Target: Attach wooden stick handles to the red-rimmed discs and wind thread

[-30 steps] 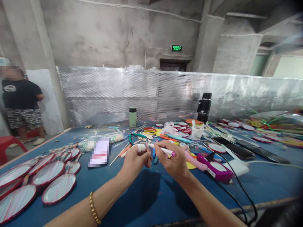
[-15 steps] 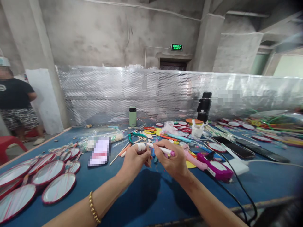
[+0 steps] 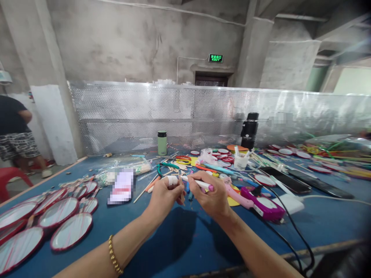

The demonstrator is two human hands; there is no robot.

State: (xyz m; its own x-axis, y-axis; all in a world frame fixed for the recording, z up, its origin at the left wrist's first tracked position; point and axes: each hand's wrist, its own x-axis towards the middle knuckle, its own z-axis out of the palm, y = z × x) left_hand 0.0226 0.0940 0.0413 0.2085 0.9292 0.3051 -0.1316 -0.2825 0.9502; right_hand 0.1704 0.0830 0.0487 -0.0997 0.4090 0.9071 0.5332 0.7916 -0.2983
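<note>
My left hand (image 3: 164, 197), with a white bandage on one finger, pinches a thin wooden stick (image 3: 182, 194) upright over the blue table (image 3: 179, 235). My right hand (image 3: 213, 197) grips a white marker with a pink cap (image 3: 199, 184), its tip pointing left at the top of the stick. Both hands meet above the table's middle, close to its near edge.
Several red-rimmed round discs (image 3: 71, 231) lie at the left. A purple glue gun (image 3: 262, 206) with a black cable lies right of my hand. A green bottle (image 3: 162, 143), a black flask (image 3: 249, 130), a white cup and loose sticks stand further back. A person (image 3: 14, 135) stands far left.
My hands stay nearly still on the stick and marker. The person at the far left has moved further left, partly out of view.
</note>
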